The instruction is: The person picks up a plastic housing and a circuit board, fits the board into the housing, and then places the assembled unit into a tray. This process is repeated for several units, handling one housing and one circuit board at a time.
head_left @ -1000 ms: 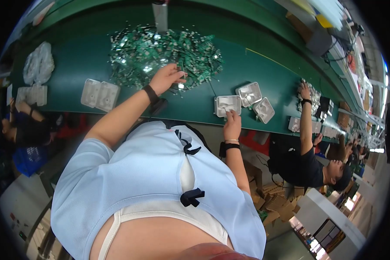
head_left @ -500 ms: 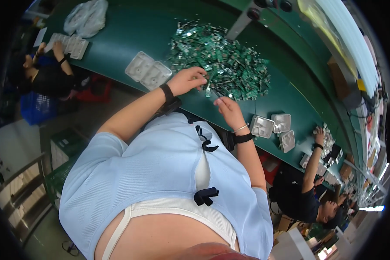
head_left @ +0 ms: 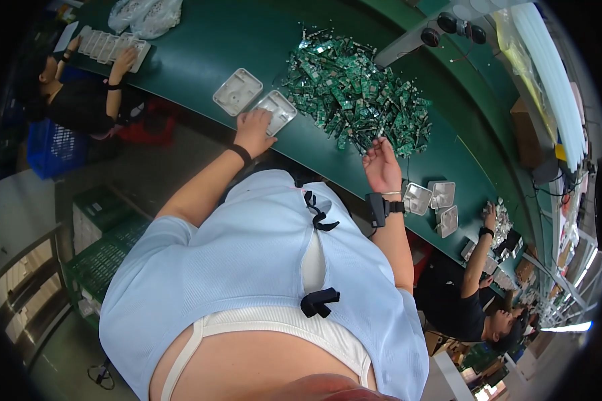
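Note:
My left hand (head_left: pixel 253 130) is over the near edge of a shallow white plastic tray (head_left: pixel 282 123), fingers bent over the rim and thumb at its near side. A second white tray (head_left: pixel 237 93) lies beside it, to the left. Past the trays spreads a heap of small green circuit boards (head_left: pixel 354 93). At the heap's near edge is my right hand (head_left: pixel 383 168), palm turned up and fingers curled. Whatever its fingertips grip is too small to make out among the boards.
Three white trays (head_left: pixel 441 195) sit right of my right hand. A metal post (head_left: pixel 408 43) rises behind the heap. Co-workers (head_left: pixel 80 100) sit at both ends of the green table (head_left: pixel 187 73), the left one by a row of white trays (head_left: pixel 104 47) and a plastic bag (head_left: pixel 155 19).
My left hand has left the heap and gone left onto the tray. The two trays now lie further apart. My right hand has turned palm up and moved right along the heap's edge.

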`<action>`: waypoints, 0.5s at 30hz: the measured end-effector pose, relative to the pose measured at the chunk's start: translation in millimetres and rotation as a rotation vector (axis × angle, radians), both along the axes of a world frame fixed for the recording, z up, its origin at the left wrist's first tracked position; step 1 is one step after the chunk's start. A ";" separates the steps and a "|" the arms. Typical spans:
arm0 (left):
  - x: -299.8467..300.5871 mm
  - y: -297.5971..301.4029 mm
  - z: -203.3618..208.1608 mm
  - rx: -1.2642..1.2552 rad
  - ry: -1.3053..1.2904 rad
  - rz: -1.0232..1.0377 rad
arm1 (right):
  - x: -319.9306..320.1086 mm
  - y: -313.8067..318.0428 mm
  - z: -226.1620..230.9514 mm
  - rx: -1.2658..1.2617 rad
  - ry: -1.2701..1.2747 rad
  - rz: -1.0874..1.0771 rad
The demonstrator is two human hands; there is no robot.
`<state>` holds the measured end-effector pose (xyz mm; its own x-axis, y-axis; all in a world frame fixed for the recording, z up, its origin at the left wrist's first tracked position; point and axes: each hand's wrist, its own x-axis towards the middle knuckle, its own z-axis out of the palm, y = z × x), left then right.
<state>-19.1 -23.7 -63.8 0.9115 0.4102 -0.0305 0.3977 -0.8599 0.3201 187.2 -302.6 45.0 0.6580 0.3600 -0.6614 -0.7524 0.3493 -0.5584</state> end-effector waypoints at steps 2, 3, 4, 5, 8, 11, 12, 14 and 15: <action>2.8 -5.2 6.4 -0.065 -0.085 -0.096 | 3.8 -13.6 -12.6 0.162 -0.045 0.045; 2.8 -8.1 10.1 -0.068 -0.087 -0.096 | 5.8 -19.6 -19.4 0.245 -0.067 0.068; 0.2 -12.9 14.6 -0.034 -0.101 -0.025 | 5.5 -19.6 -19.4 0.241 -0.065 0.071; -2.1 -17.4 18.7 0.002 -0.114 0.045 | 6.3 -18.7 -19.7 0.238 -0.060 0.069; -5.5 -18.9 14.5 -0.024 -0.091 0.148 | 8.7 -15.6 -20.8 0.233 -0.050 0.065; -8.4 -15.7 10.9 -0.149 -0.027 0.213 | 5.6 -8.1 -15.8 0.137 -0.173 0.133; -10.7 -13.8 13.4 -0.201 -0.106 0.219 | 3.9 -5.6 -12.3 0.131 -0.175 0.132; -10.0 -11.0 23.5 -0.301 -0.267 0.233 | 1.3 4.3 -1.3 0.051 -0.317 0.149; -7.1 -12.5 31.3 -0.303 -0.271 0.235 | 1.0 9.7 7.1 0.012 -0.388 0.160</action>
